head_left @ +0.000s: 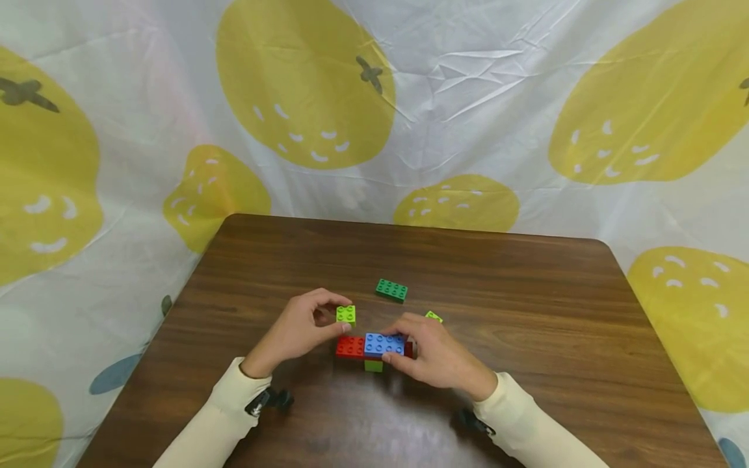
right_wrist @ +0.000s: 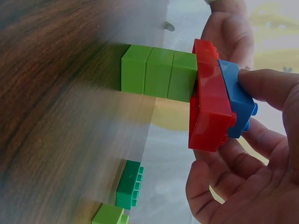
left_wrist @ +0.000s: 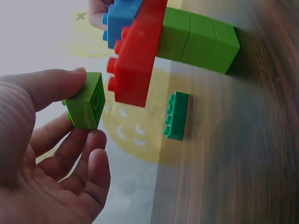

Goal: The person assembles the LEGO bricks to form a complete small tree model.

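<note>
A small lime-green toy brick (head_left: 345,314) is pinched between the thumb and fingers of my left hand (head_left: 304,328), its hollow underside showing in the left wrist view. To its right stands a stack: several lime-green bricks (right_wrist: 159,72) form a column, a long red brick (head_left: 350,347) lies across the top, and a blue brick (head_left: 383,344) sits on the red one. My right hand (head_left: 435,351) grips the blue brick with the thumb at the near side and fingers behind. The lime brick is apart from the red brick's left end.
Behind the stack, a dark green brick (head_left: 391,290) lies on the brown wooden table (head_left: 497,279). Another lime-green brick (head_left: 433,316) lies just beyond my right hand, partly hidden by it. A lemon-patterned cloth (head_left: 456,130) hangs behind the table.
</note>
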Action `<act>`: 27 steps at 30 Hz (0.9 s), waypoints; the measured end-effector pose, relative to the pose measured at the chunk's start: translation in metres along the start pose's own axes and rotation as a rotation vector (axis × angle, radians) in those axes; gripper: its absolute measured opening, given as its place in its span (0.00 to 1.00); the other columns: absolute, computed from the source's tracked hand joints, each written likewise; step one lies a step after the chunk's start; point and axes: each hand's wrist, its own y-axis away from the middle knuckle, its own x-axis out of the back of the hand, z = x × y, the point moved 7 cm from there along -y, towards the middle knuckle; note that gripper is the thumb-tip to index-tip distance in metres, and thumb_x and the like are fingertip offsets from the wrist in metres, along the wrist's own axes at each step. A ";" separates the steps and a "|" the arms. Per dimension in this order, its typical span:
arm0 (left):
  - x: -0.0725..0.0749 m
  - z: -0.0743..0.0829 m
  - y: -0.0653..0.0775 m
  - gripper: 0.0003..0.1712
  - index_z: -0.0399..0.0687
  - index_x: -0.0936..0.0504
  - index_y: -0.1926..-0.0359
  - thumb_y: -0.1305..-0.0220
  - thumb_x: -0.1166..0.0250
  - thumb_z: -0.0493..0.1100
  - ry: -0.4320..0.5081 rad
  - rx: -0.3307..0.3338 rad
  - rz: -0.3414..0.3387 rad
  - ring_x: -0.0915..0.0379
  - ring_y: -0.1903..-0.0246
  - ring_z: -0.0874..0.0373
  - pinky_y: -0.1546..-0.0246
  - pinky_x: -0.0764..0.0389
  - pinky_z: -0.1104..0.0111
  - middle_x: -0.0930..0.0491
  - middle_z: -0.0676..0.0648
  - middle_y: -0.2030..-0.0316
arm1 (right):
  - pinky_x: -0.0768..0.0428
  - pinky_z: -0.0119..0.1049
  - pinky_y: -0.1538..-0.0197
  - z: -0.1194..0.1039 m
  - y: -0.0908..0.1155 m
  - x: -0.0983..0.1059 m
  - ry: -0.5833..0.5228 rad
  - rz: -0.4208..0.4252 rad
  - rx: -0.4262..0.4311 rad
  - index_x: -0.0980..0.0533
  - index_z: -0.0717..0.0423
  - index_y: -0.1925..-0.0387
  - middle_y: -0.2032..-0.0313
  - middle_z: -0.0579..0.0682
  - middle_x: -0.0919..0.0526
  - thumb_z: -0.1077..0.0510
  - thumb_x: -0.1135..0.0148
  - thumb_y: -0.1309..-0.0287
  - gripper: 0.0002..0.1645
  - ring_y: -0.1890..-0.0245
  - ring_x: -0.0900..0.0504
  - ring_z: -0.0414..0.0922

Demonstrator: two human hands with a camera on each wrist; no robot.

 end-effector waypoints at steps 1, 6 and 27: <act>0.000 0.002 0.001 0.21 0.54 0.12 0.44 0.38 0.20 0.47 0.001 -0.005 -0.003 0.18 0.55 0.55 0.56 0.16 0.65 0.14 0.54 0.53 | 0.24 0.28 0.61 0.000 0.000 0.000 0.002 0.001 0.001 0.15 0.48 0.48 0.57 0.41 0.14 0.48 0.24 0.37 0.19 0.65 0.22 0.37; -0.003 0.009 0.008 0.21 0.55 0.12 0.44 0.38 0.20 0.46 0.005 -0.021 -0.021 0.17 0.55 0.52 0.55 0.16 0.67 0.14 0.55 0.53 | 0.24 0.29 0.61 0.000 0.000 0.000 0.005 0.009 0.005 0.15 0.48 0.48 0.57 0.41 0.14 0.48 0.24 0.37 0.18 0.65 0.22 0.37; -0.022 0.012 0.016 0.20 0.59 0.12 0.46 0.39 0.20 0.48 0.021 -0.069 -0.120 0.20 0.57 0.55 0.59 0.18 0.68 0.14 0.57 0.53 | 0.24 0.28 0.65 0.001 0.002 -0.002 -0.049 0.007 -0.005 0.16 0.47 0.48 0.57 0.41 0.14 0.49 0.25 0.36 0.18 0.67 0.22 0.37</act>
